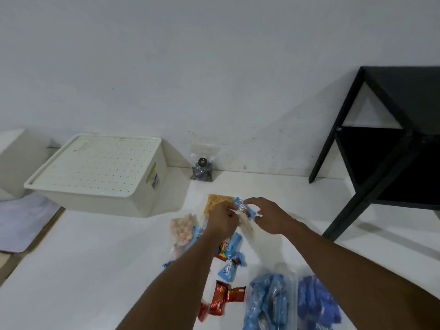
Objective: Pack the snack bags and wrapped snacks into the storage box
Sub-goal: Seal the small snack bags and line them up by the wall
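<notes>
No text is sharp enough to read. A small light-blue wrapped snack point(244, 208) at the top of the pile bears white script lettering, blurred. A second light-blue wrapper point(228, 271) lower down shows similar white print. A shiny red wrapped bar point(219, 297) has illegible yellow lettering. The cream plastic storage box point(100, 172) carries a green and blue sticker point(153, 177) on its side, unreadable. A dark item in a clear bag point(202, 166) shows a round gold label point(202, 160), too small to read.
</notes>
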Tool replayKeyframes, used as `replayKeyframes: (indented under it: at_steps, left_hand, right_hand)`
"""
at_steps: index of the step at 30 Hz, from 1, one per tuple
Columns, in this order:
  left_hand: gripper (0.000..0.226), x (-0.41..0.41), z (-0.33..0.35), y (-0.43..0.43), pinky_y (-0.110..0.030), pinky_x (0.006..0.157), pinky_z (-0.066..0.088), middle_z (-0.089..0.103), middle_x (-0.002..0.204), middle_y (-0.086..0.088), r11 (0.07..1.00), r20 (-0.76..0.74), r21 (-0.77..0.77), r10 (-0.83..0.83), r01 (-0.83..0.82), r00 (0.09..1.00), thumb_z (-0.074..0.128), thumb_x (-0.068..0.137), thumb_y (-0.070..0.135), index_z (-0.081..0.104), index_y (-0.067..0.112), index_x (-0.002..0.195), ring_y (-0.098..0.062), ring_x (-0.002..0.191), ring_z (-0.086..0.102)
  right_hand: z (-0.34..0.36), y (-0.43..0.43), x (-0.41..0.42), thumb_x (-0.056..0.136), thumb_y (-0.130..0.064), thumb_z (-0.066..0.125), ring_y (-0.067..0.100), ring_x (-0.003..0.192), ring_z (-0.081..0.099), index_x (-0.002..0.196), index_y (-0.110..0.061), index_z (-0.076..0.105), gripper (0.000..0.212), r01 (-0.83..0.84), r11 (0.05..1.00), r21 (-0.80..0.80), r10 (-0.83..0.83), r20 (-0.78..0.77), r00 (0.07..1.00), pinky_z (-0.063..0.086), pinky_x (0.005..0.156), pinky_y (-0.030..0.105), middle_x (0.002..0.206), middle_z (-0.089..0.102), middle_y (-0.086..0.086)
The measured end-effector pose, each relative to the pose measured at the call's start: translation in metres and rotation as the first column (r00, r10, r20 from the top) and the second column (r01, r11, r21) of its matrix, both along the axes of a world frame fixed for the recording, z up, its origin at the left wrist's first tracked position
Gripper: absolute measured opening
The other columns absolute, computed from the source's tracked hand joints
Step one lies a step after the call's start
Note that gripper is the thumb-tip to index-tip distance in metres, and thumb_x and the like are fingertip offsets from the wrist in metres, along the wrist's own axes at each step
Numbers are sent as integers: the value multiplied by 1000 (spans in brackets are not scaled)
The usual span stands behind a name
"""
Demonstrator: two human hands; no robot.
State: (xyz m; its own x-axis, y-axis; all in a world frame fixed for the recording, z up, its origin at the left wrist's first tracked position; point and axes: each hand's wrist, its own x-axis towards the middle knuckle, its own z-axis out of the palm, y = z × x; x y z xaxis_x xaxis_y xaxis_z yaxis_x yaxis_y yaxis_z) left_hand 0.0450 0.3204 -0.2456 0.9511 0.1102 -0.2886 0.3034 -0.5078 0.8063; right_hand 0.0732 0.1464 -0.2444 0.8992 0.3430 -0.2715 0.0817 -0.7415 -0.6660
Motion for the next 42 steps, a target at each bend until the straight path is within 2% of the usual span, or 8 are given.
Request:
replayKeyframes:
  at_steps: [8,12,17,21,24,30,35,42]
  left_hand:
    - [26,21,102,9,-25,56,48,71,69,-4,955,91,-74,-280,286,956,70,84,2,56,14,102,-16,58,67]
    - [24,19,143,20,-22,51,48,69,66,-3,925,87,-9,-377,379,922,72,84,-1,59,12,99,-11,54,64]
    - [23,16,171,31,-25,56,48,71,68,-5,941,118,29,-338,337,934,75,82,5,62,9,101,-11,55,65]
    - [35,17,182,49,-26,56,46,71,71,-8,963,136,-72,-250,261,959,90,70,21,67,11,94,-15,58,65]
    - [24,19,182,68,-21,53,44,65,61,3,951,151,7,-306,308,940,90,69,22,71,12,80,-7,52,58]
    - [29,25,189,85,-22,50,49,69,65,-8,956,200,-116,-243,269,949,84,78,25,73,-1,80,-12,55,63]
    - [19,42,205,94,-22,61,47,72,69,-6,906,242,-84,-386,416,890,87,74,29,75,18,63,-13,63,62]
    - [23,49,227,117,-21,60,49,75,74,-9,895,233,-182,-364,408,902,87,73,30,78,10,82,-10,65,64]
  right_hand:
    - [73,0,13,82,-8,72,22,114,59,121,-20,64,41,-137,989,-51,137,-2,991,43,102,32,140,53,0]
    - [99,7,9,78,-9,75,17,87,61,123,-27,58,51,-104,993,53,102,41,994,49,87,32,115,62,-1]
    - [126,17,6,82,-12,73,11,85,60,89,-25,69,16,-142,990,2,141,111,984,45,68,15,96,66,-7]
    - [138,25,5,77,-1,68,15,84,69,76,-23,73,23,-71,992,106,57,130,990,57,71,28,85,75,-5]
    - [148,26,4,81,-14,77,12,66,66,78,-13,72,6,51,955,293,-74,65,995,45,50,20,77,74,-3]
    - [173,30,1,85,-19,76,7,56,61,91,1,70,21,99,928,359,-98,-20,995,38,45,17,80,74,2]
    - [197,38,4,85,-28,76,10,55,43,91,2,68,32,195,852,485,-228,11,974,33,47,20,82,75,0]
    - [223,55,3,85,-37,75,14,58,48,90,-9,69,28,186,826,533,-232,21,972,35,51,23,83,77,11]
